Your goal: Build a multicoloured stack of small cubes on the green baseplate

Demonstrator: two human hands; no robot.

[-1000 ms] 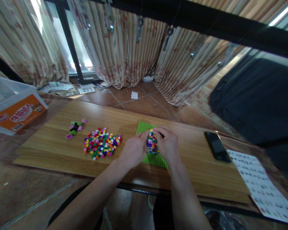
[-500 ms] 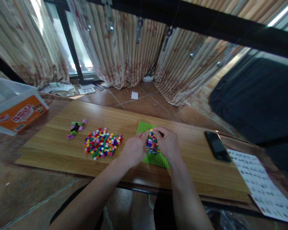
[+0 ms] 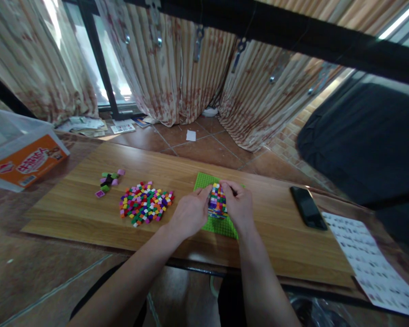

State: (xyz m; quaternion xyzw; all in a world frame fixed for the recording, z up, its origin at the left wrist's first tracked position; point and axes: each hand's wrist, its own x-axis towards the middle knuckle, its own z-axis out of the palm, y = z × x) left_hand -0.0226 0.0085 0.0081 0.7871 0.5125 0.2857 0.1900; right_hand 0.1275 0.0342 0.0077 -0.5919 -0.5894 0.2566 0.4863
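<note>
A block built of many coloured toy bricks [image 3: 218,202] stands on a green studded baseplate [image 3: 221,227] on the wooden table. My left hand [image 3: 192,211] grips the block's left side, its thumb and fingers curled near the top. Against the right side and upper corner my right hand [image 3: 238,202] is closed, fingers bent. The side of the block facing me shows between the two hands. Whether a loose brick is pinched in the right fingers is hidden. Left of my left hand lies a spread pile of small coloured bricks [image 3: 146,204].
A small group of pink, green and black bricks [image 3: 108,180] lies at the table's left. Beyond stands a clear plastic tub [image 3: 27,159] with an orange label. A black phone [image 3: 308,208] and a printed sheet [image 3: 371,261] lie to the right. Patterned curtains [image 3: 177,77] hang behind.
My right hand has shifted slightly to the right at the block's top, showing more of its coloured bricks. The left hand stays nearly in place.
</note>
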